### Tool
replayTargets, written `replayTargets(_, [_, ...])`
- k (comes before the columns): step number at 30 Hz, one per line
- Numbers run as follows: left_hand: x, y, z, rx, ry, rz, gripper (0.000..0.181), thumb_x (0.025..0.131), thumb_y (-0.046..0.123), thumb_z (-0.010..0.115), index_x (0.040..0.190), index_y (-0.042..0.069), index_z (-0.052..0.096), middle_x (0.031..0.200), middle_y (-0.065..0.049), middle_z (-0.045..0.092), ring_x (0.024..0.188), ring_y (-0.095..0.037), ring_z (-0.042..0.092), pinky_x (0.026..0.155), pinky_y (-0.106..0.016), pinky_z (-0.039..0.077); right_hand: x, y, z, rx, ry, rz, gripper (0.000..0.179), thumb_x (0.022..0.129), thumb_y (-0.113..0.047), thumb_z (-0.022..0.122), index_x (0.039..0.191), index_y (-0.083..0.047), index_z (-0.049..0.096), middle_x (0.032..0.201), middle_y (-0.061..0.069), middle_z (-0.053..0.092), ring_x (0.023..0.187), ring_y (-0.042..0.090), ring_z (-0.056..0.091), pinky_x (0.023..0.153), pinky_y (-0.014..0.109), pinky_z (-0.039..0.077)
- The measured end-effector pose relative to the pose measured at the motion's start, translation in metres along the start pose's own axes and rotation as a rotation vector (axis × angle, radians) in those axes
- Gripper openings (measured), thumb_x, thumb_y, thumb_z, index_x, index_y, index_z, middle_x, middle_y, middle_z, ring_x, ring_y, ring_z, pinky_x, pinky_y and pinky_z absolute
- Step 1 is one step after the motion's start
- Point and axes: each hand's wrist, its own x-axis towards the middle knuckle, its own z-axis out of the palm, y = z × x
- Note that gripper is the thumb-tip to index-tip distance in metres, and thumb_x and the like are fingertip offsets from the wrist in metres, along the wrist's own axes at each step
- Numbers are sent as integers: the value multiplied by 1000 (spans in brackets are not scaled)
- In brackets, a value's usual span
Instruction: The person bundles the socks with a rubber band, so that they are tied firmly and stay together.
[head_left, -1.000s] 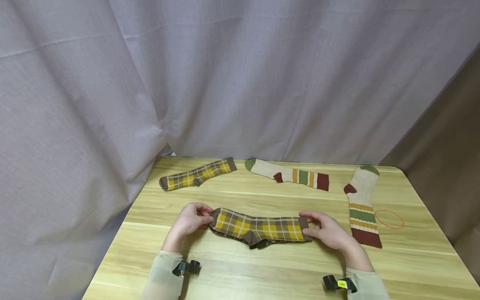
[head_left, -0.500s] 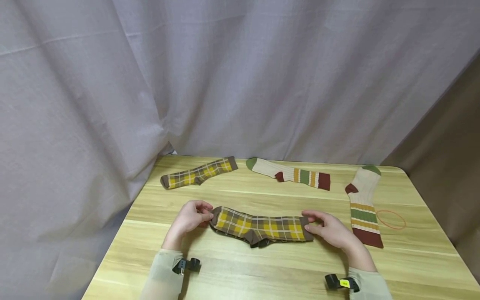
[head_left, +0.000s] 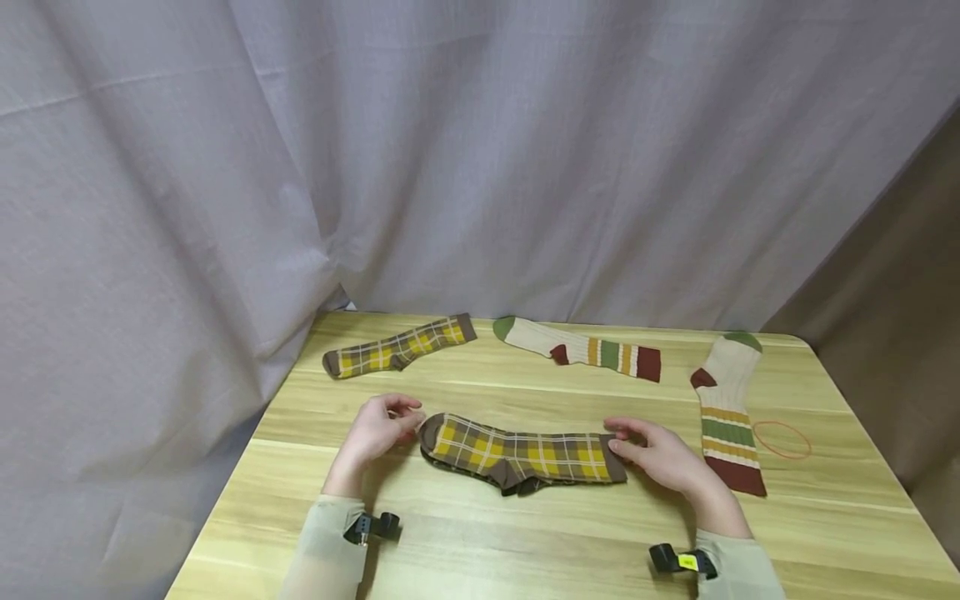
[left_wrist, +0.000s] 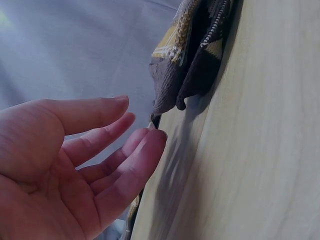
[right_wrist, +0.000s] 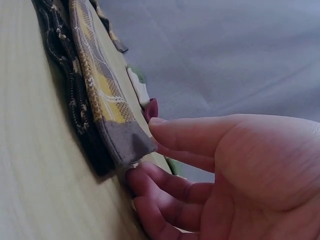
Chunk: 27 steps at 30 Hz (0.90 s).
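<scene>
Yellow plaid sock lies between 2 hands, well inside table edges.

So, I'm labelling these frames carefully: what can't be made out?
Head view: pattern of the lower sock, mostly hidden by the upper sock.
Head view: any writing on the yellow label, too small.
Left wrist view: the rest of the upper sock, cut off by the top edge.

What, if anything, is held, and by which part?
Nothing appears held: the nearer brown-yellow plaid knit sock lies between left hand, by its toe, and right hand, by its cuff.
</scene>
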Motion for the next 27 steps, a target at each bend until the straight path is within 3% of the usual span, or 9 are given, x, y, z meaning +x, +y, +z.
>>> replayTargets(6, [4,1,-4,22,9,30,23,96,6,78,116,-3,76,93,-8,72,77,-25,70,69,-31,60,2,-5,-3,10,4,-25,45,108,-24,67,145,1,62,129,19,69,113,31,64,79,36,55])
replayTargets(10, [9,0,-8,70,11,98,22,96,6,78,117,-1,76,95,-5,73,84,-23,70,74,-29,58,2,-5,-4,-9,39,-39,43,108,-23,65,146,-1,62,135,20,68,119,34,64,89,43,53])
replayTargets(13, [15,-2,-11,116,20,151,23,96,5,78,118,0,76,98,-5,74,92,-23,71,83,-34,58,2,-4,-5,-11,65,-42,43,108,-21,65,146,-1,62,138,19,68,117,32,65,92,45,52])
replayTargets(18, [27,-9,-19,137,59,216,27,97,3,77,122,-3,73,110,-16,74,103,-32,71,96,-48,59,2,-5,-5,20,107,-31,44,109,-21,65,148,-2,60,139,21,68,110,28,68,83,37,53])
replayTargets(27, [60,-15,-31,71,141,236,35,99,2,74,132,-10,66,133,-28,66,118,-41,66,104,-51,55,0,-12,-7,75,149,-11,47,110,-26,64,152,-4,58,144,23,63,116,35,69,77,33,54])
